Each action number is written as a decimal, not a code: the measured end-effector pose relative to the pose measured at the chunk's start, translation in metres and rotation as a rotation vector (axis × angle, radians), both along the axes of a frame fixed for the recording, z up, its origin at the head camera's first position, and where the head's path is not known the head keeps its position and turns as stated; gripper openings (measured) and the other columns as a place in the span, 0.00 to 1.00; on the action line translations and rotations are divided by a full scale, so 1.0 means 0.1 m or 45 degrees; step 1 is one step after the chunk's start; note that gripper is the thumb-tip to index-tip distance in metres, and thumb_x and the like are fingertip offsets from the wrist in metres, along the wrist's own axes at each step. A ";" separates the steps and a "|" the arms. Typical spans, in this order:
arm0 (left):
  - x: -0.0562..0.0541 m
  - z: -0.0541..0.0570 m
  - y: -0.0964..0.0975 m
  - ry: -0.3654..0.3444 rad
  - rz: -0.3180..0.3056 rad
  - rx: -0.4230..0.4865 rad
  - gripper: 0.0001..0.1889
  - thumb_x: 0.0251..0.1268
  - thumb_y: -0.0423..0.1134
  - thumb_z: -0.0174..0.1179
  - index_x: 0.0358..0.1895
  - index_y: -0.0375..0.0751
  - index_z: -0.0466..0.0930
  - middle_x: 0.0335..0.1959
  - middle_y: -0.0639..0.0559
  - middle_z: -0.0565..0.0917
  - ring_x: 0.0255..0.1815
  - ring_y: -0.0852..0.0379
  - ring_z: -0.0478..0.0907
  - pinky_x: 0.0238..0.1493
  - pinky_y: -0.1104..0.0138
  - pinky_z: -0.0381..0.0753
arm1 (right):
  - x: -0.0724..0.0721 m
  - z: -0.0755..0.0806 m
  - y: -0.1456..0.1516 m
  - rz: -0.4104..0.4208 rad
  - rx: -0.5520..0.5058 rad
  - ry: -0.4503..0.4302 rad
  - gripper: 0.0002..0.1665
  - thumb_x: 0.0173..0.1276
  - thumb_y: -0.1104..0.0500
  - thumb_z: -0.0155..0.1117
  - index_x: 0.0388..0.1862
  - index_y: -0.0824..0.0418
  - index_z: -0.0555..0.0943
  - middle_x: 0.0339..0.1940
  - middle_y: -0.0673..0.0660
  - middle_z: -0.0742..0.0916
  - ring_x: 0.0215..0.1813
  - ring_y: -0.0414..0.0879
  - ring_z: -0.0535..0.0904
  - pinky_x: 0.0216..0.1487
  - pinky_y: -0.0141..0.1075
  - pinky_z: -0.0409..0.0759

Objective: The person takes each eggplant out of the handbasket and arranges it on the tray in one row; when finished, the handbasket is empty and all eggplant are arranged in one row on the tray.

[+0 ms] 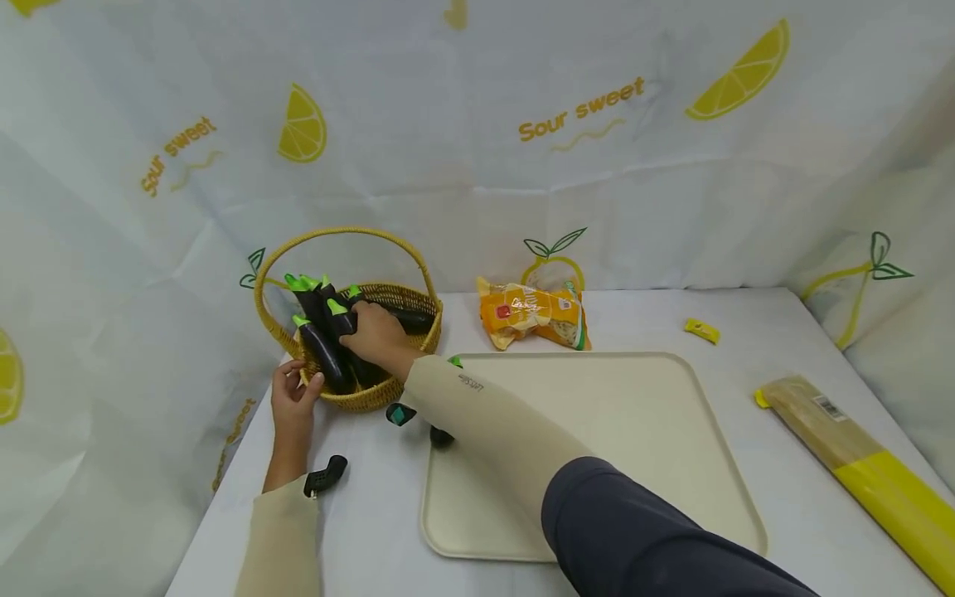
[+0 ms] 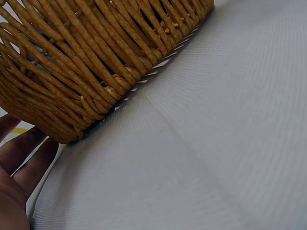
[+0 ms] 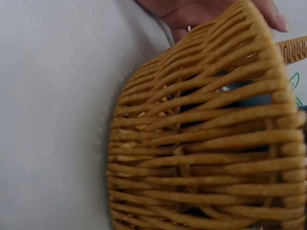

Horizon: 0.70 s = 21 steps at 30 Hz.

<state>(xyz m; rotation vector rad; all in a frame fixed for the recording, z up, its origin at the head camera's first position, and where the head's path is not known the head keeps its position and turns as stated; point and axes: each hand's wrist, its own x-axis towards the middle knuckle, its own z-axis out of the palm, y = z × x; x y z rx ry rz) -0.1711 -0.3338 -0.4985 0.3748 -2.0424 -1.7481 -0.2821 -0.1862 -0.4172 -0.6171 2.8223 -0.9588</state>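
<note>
A wicker basket (image 1: 366, 401) with a tall arched handle stands at the back left, holding several dark purple eggplants (image 1: 322, 356) with bright green stem ends. My right hand (image 1: 378, 336) reaches inside and grips one upright eggplant (image 1: 340, 320) just below its stem. The grip's underside is hidden. My left hand (image 1: 294, 405) holds the basket's near left side, thumb by the rim and fingers (image 2: 36, 163) against the outer weave. Another eggplant (image 1: 441, 438) lies on the beige tray (image 1: 619, 439), mostly covered by my right sleeve; only its ends show.
Behind the tray lies an orange snack bag (image 1: 533, 313). A small yellow packet (image 1: 702, 331) sits at the back right. Along the right side runs a long brown-and-yellow package (image 1: 858, 456). A printed curtain (image 1: 477, 224) borders the table's back and sides.
</note>
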 end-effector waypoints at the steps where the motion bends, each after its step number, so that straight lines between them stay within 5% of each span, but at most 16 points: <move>1: 0.00 0.00 0.01 0.001 -0.004 -0.001 0.25 0.68 0.42 0.61 0.63 0.44 0.61 0.70 0.45 0.65 0.61 0.51 0.69 0.61 0.67 0.69 | -0.01 -0.01 0.01 -0.013 0.008 -0.006 0.37 0.65 0.42 0.66 0.70 0.50 0.69 0.60 0.49 0.78 0.57 0.43 0.76 0.55 0.37 0.75; 10: -0.03 0.01 0.05 0.009 -0.015 -0.024 0.23 0.68 0.43 0.61 0.61 0.45 0.62 0.70 0.45 0.65 0.62 0.47 0.68 0.64 0.59 0.67 | -0.02 -0.06 0.21 -0.026 -0.211 -0.025 0.35 0.65 0.46 0.68 0.68 0.52 0.70 0.57 0.49 0.81 0.54 0.43 0.78 0.50 0.37 0.78; 21: -0.02 0.02 0.00 -0.006 -0.010 -0.020 0.25 0.69 0.42 0.61 0.62 0.42 0.61 0.70 0.45 0.66 0.61 0.51 0.69 0.63 0.64 0.68 | 0.06 0.17 0.64 -0.007 -0.650 0.001 0.31 0.66 0.51 0.68 0.67 0.55 0.72 0.52 0.50 0.81 0.53 0.42 0.77 0.50 0.35 0.77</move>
